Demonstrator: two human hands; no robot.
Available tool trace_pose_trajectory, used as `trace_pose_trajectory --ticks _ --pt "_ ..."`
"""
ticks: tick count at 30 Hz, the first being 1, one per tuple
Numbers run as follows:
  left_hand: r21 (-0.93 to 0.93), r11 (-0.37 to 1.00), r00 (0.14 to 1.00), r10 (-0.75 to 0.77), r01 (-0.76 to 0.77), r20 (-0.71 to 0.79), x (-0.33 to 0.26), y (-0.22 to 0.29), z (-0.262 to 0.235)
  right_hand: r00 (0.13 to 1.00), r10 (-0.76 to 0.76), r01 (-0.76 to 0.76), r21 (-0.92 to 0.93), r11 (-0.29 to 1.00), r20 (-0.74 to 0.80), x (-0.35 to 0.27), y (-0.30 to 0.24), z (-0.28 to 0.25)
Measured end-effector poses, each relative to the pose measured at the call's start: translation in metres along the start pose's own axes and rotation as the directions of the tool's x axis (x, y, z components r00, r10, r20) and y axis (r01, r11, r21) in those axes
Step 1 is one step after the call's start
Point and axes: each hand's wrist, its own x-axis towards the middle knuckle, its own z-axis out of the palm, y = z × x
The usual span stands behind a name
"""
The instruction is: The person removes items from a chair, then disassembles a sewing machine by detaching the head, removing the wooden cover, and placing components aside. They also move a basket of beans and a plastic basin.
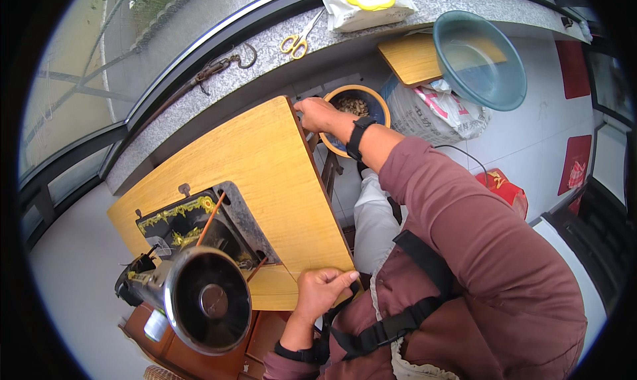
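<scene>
Head view, left hand (322, 290) grip on wooden tabletop (265, 174) near edge, right hand (317, 113) far corner

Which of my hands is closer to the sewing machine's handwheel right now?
Left. Your left hand grips the wooden tabletop's near edge just beside the handwheel; your right hand is at the far corner, by the orange bowl.

Yellow-handled scissors (296, 40) and white packet (367, 3) on the ledge; teal basin (479, 60) beside.

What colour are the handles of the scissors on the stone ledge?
Yellow; the scissors lie on the grey speckled ledge, seen in the head view.
</scene>
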Motion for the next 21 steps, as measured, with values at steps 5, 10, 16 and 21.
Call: trace_pose_trajectory --ticks 5,10,16,21 --pt "-0.033 0.997 0.997 0.072 -0.072 0.001 0.000 0.001 -0.002 0.995 0.044 -0.042 -0.021 0.999 0.088 0.043 0.005 0.006" --pt "-0.103 0.995 1.000 0.004 -0.006 -0.019 0.002 0.001 0.000 0.966 -0.040 0.065 -0.090 0.994 0.254 0.069 0.016 0.023" --pt "-0.044 0.987 0.975 0.146 -0.155 -0.170 0.005 -0.004 0.009 0.865 -0.414 0.424 0.028 0.905 0.284 0.079 0.008 0.060" --pt "-0.009 0.989 0.977 0.145 -0.148 -0.159 0.006 -0.009 0.007 0.832 -0.437 0.463 0.005 0.886 0.342 0.083 0.005 0.068"
